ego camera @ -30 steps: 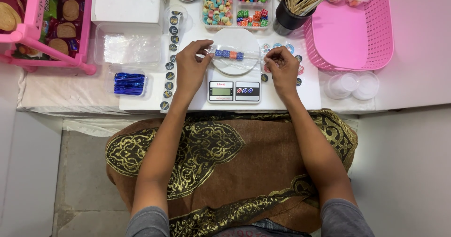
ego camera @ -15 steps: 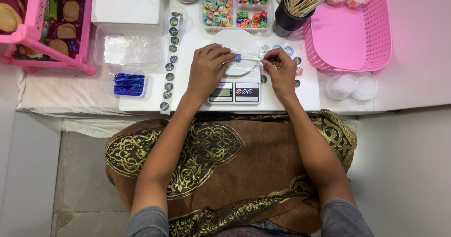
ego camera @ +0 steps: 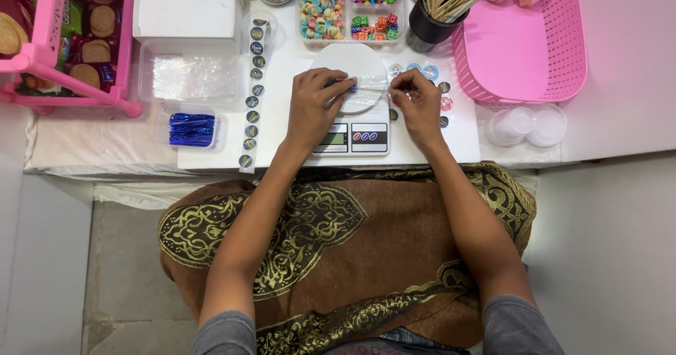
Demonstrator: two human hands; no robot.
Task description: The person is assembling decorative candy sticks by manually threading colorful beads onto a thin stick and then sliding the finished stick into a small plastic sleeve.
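Skewer: a thin wooden skewer (ego camera: 373, 87) lies level between the two hands, over the white plate; a small blue candy (ego camera: 353, 87) shows on it at the left fingertips.
Left hand: the left hand (ego camera: 315, 108) curls over the near-left part of the plate, thumb and fingers pressed together on the candy end of the skewer.
Right hand: the right hand (ego camera: 417, 101) pinches the other end of the skewer, fingertips closed on it.
Plate: the round white plate (ego camera: 348, 63) sits on a kitchen scale (ego camera: 352, 138), right under the grip; a clear wrapper (ego camera: 373, 84) lies across it, though its edges are hard to tell.
Beyond the grip: a clear candy box (ego camera: 348, 3) with mixed coloured sweets, and beside it, past the right hand, a black cup (ego camera: 426, 27) full of wooden sticks.
Right of the grip: a pink basket (ego camera: 535, 52), with clear round lids (ego camera: 524, 124) near it.
Left of the grip: a strip of round stickers (ego camera: 252, 101), then a tub of blue twist ties (ego camera: 190, 128).
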